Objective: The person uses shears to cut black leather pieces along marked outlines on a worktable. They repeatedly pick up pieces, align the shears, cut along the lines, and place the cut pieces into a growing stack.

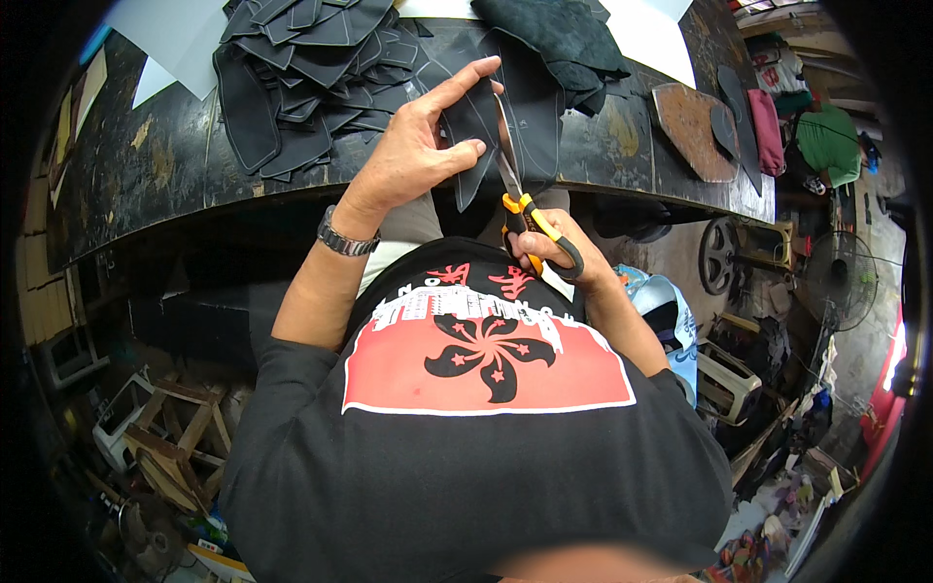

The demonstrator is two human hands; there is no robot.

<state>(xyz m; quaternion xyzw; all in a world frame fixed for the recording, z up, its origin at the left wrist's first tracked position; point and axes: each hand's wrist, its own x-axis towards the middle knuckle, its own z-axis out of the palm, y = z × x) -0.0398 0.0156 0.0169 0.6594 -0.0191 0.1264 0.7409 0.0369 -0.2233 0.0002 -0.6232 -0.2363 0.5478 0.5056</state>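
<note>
Across the far part of the view stretches a long, black, scuffed wooden surface (175,170). On it, left of centre, a broad heap of flat black pieces with pale outlines (292,78) spreads close beside the left hand (428,131). Beyond the hands and slightly right lies a crumpled dark leather-like sheet (559,44); farther right, a brown, worn, angular board (688,136) sits near the edge, with a pink pouch-like item (767,131) just past it. Off to the right on the floor stand a round-caged fan (842,282) and a black spoked wheel (718,256).

The surface's front edge bows toward the person and ends in a corner at the right; scuffed wood shows left of the heap and between the dark sheet and the board.

At that front edge, the pointed black piece with pale lines (468,121) is in the left hand, its lower tip overhanging. The left thumb presses its face, the forefinger extends to its upper edge, and the other fingers are hidden. The right hand (559,238) is wrapped around the yellow-and-black handles of metal scissors (530,209), whose blades point away from the person, alongside the piece.
</note>
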